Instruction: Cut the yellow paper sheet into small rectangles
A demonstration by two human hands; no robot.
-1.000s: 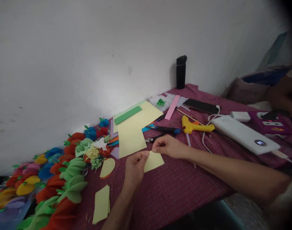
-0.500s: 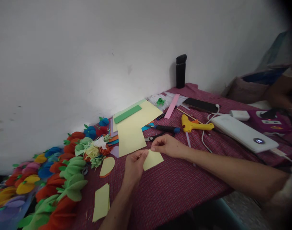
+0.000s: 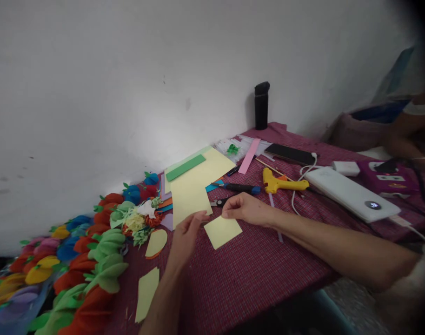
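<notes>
My right hand pinches the upper edge of a small pale yellow paper piece between thumb and fingers. Just left of that paper, my left hand is apart from it, fingers stretched forward and holding nothing I can see. Larger pale yellow sheets lie beyond both hands, with a green paper strip on top. Behind the right hand, scissors are partly hidden. Beside my left forearm lie a stack of yellow paper pieces and a rounded yellow cutout with orange paper beneath it.
Colourful paper pumpkins crowd the left side. A yellow glue gun, a blue-handled cutter, a phone, a white power bank and a purple power strip with cables lie right. A black bottle stands behind. Another person's arm shows far right.
My left hand has let go of the small yellow paper and moved left. The paper shows more of its face now, still in my right hand.
</notes>
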